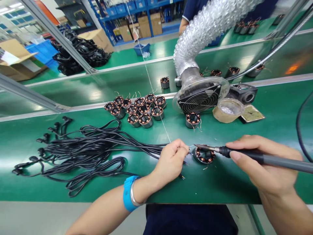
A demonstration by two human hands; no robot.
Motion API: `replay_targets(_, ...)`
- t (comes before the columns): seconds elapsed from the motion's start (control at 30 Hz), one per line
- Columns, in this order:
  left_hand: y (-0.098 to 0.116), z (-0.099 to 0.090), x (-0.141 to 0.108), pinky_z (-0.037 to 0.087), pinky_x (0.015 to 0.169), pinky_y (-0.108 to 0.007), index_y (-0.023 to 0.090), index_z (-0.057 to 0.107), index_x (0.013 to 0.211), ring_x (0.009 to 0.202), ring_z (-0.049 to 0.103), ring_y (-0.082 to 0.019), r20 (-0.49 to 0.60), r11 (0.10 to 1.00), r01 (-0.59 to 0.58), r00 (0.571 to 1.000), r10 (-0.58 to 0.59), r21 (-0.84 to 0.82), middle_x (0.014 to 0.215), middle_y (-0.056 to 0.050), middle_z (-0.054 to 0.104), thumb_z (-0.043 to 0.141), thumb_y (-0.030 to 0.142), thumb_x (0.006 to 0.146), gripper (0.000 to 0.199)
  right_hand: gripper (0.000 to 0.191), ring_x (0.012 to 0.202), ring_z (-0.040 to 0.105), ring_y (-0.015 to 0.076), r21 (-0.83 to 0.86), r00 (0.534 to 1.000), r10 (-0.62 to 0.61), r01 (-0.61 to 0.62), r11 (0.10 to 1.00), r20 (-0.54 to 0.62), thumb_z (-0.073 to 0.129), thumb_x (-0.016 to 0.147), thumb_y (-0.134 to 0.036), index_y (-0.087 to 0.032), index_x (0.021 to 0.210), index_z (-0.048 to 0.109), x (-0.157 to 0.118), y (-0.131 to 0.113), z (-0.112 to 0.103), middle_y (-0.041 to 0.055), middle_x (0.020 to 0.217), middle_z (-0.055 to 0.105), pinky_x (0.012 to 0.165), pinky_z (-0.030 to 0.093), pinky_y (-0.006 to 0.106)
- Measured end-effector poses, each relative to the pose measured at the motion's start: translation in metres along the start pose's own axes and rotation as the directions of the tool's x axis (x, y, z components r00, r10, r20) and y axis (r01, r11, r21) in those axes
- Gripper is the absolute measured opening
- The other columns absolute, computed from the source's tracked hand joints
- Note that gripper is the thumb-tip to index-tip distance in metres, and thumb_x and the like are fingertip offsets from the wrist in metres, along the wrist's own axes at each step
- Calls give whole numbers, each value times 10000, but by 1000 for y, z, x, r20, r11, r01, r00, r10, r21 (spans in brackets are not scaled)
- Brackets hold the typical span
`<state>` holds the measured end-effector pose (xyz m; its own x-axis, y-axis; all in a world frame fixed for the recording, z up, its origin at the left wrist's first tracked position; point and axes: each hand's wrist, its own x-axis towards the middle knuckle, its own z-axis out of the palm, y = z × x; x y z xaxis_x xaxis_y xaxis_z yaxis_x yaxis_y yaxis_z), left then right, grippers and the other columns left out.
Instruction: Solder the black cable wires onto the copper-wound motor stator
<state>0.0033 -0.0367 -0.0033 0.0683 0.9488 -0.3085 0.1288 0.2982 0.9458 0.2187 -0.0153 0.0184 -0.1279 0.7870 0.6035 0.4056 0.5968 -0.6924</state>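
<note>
My right hand (pixel 259 163) holds a grey soldering iron (pixel 256 157) like a pen, its tip resting at the left rim of a copper-wound stator (pixel 204 155) on the green bench. My left hand (pixel 171 160) is closed, pinching a black wire and a thin solder strand (pixel 156 104) right beside the iron's tip. The wire runs left into a bundle of black cables (pixel 90 150). A blue band sits on my left wrist.
Several wound stators (pixel 137 109) are grouped behind the cables, one more (pixel 193 119) near a fume extractor fan with silver hose (pixel 199 98). A sponge dish (pixel 227 110) and iron stand (pixel 243 93) sit right. Another person's arm (pixel 184 23) shows at the far bench.
</note>
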Motion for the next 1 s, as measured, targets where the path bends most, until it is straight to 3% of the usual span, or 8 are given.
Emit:
replay_targets(0.37,1,0,0,264,545,-250,200,456,671,557,365,-104,4,1000,0,1000,0,25,569,61,403,484,331,860,233,114,494,562,106,75,998,-33,29,997,59,716,769,-131,-215,846,721,4,-4,6,-16,668,666,423,433,224)
replay_targets(0.8,4,1,0,279,554,-248,199,446,661,566,361,-102,17,1000,-1,1000,1,17,575,57,407,489,320,868,244,219,558,603,152,88,975,-173,161,983,141,650,784,-88,-225,948,698,-2,-15,7,-3,689,635,485,487,304)
replay_targets(1.0,3,0,-1,284,563,-248,197,457,675,567,373,-102,25,1000,0,1000,-1,10,579,59,418,491,316,868,230,212,562,588,163,107,984,-165,157,982,72,646,780,-67,-207,934,684,1,-16,4,2,668,607,514,478,335)
